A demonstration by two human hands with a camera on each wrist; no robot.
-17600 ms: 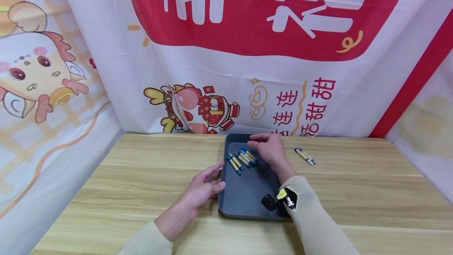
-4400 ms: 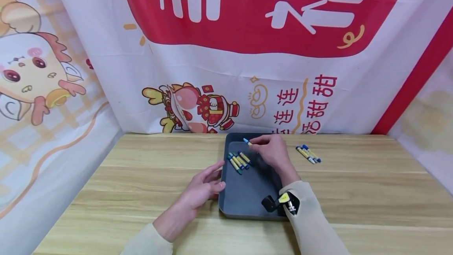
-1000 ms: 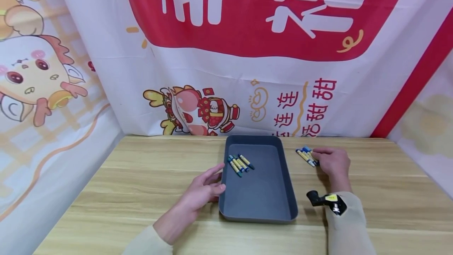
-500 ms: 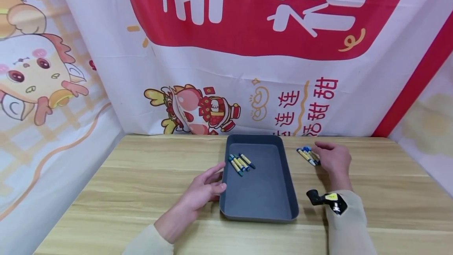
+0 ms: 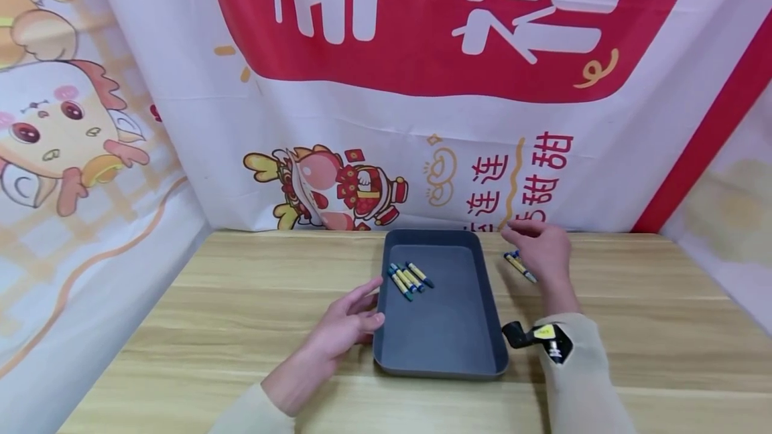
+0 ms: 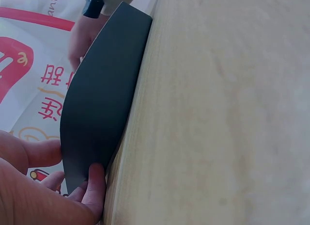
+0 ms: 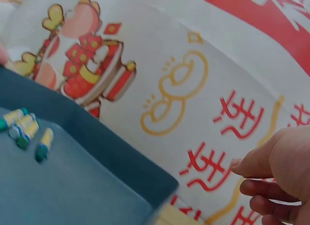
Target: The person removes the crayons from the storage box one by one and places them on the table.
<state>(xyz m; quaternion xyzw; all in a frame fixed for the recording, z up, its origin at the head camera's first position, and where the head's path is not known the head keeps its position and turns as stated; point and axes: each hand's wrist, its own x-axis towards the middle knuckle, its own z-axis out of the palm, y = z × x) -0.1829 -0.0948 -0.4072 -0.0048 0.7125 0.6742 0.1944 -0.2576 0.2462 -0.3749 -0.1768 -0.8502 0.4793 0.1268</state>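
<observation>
left hand (image 5: pixel 346 323): lower centre of head view, fingers resting against left outer wall of grey tray (image 5: pixel 439 360); fingers fairly straight, gripping nothing. Left wrist view confirms fingertips touching tray wall.
right hand (image 5: pixel 539 250): right of tray, lifted above crayons on the table (image 5: pixel 519 265); fingers loosely bent, apparently empty; right wrist view shows relaxed fingers with nothing between them.
crayons in tray (image 5: pixel 410 277): about four, blue/green with yellow wrappers, in a tight row at far-left of tray floor.
table (image 5: pixel 241 327): light wood, carries tray and loose crayons.
progress: judged partway through moving crayons out of tray to right side of table. Small pile already outside, four or so left inside.
head view only: both hands, both crayon groups, whole tray.
left wrist only: contact between fingers and tray wall, close up; no crayons visible.
right wrist only: tray corner with crayon tips at left edge of frame, banner (image 7: pixel 193 89) behind; loose pile on table not in frame.
</observation>
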